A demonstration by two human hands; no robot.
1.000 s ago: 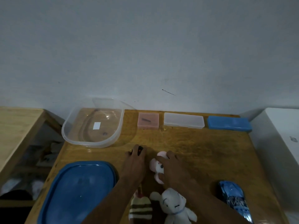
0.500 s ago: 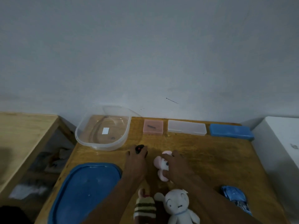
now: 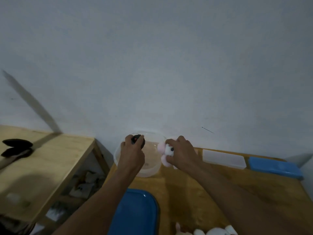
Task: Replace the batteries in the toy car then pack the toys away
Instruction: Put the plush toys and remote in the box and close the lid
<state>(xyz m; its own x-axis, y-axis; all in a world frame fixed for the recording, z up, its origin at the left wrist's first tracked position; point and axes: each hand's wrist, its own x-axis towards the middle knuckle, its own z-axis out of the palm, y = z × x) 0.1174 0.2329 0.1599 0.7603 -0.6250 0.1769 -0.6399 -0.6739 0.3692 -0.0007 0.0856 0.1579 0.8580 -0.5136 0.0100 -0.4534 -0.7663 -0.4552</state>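
My left hand (image 3: 133, 155) grips a small black toy with a red spot (image 3: 137, 140) and holds it over the clear plastic tub (image 3: 151, 170) at the table's back left. Just right of the tub's rim, my right hand (image 3: 182, 152) holds a small pink and white plush toy (image 3: 165, 152). The tub's blue lid (image 3: 135, 212) lies on the table in front of the tub. A white plush toy (image 3: 215, 232) shows at the bottom edge. The toy car is out of view.
A clear flat case (image 3: 223, 159) and a blue flat case (image 3: 275, 167) lie along the wall at the back right of the wooden table (image 3: 194, 192). A lower wooden shelf (image 3: 42, 167) with a black object (image 3: 17, 147) stands to the left.
Both hands lifted their toys off the table and carried them back and left to the clear tub. The camera swung left, so the toy car dropped out of view.
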